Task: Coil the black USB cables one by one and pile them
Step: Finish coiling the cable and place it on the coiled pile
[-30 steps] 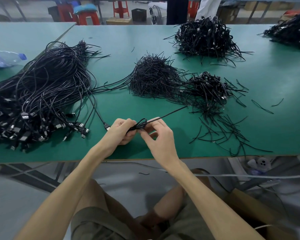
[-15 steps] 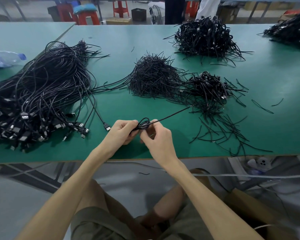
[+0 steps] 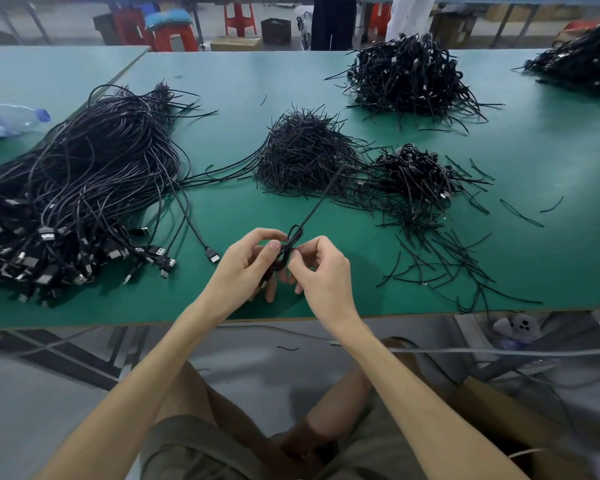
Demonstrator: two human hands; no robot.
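My left hand (image 3: 246,265) grips a small coiled black USB cable (image 3: 289,243) just above the green table's near edge. My right hand (image 3: 321,268) pinches the same coil from the right. A thin black tail (image 3: 321,199) sticks up from the coil toward the far side. A big heap of loose uncoiled USB cables (image 3: 77,188) with their plugs toward me lies at the left. A small pile of coiled cables (image 3: 413,171) sits to the right of centre.
A mound of short black ties (image 3: 302,154) lies in the middle of the green table (image 3: 239,84), with loose ties (image 3: 440,258) scattered at the right. Two more cable heaps (image 3: 409,77) (image 3: 582,64) lie far back. A plastic bottle (image 3: 11,119) rests at the left.
The thin tail has swung from pointing right to pointing up and away. Both hands have turned the coil upright, and my right hand's fingers have shifted on it.
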